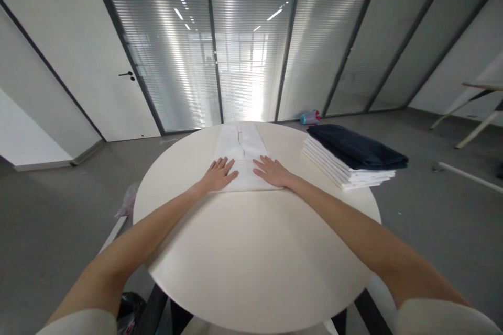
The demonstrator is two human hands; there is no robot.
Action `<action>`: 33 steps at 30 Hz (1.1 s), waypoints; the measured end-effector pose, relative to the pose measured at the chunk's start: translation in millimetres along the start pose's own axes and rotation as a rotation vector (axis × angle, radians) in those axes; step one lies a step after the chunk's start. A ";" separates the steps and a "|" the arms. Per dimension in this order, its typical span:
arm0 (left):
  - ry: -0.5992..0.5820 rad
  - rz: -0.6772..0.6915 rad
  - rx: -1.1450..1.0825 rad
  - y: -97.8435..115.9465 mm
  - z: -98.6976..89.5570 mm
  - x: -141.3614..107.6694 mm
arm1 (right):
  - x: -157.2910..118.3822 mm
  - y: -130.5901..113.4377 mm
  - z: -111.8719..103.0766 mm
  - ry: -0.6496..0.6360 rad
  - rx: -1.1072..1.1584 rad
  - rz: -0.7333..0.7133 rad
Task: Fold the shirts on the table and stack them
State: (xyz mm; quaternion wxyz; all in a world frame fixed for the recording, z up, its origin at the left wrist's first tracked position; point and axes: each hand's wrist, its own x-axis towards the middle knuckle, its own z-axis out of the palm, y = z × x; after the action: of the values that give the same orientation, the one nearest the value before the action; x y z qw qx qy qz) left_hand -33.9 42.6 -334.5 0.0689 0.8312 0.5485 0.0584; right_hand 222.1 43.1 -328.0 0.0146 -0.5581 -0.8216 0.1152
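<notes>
A white cloth (247,177) lies folded on the far half of a round white table (251,261), its near part doubled over and its far part reaching the table's back edge. My left hand (219,174) rests flat on the cloth's left side with the fingers spread. On the right side my right hand (272,171) lies flat too, fingers apart. Neither hand grips anything. A lengthwise seam or gap shows in the cloth beyond my hands.
Folded white cloths (341,167) are stacked at the table's right, with dark navy cloth (353,146) on top. A blue and pink object (310,117) lies on the floor behind the table. Clear plastic (129,200) is at the left.
</notes>
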 end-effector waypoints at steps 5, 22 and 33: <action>0.007 -0.016 -0.002 1.6 -0.3 -9.5 | -2.8 0.2 1.3 0.031 0.036 -0.029; 0.194 0.179 -0.062 13.7 -11.2 -21.6 | -2.0 0.8 -2.6 0.408 0.150 -0.061; 0.225 -0.033 -0.046 -16.0 -10.4 -12.4 | -3.1 17.8 -4.8 0.374 0.008 0.190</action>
State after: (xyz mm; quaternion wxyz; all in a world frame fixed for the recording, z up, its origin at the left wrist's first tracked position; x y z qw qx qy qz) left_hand -55.0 38.0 -327.4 0.0268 0.8086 0.5648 0.1627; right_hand 240.2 47.3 -326.6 0.1582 -0.6445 -0.7479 0.0139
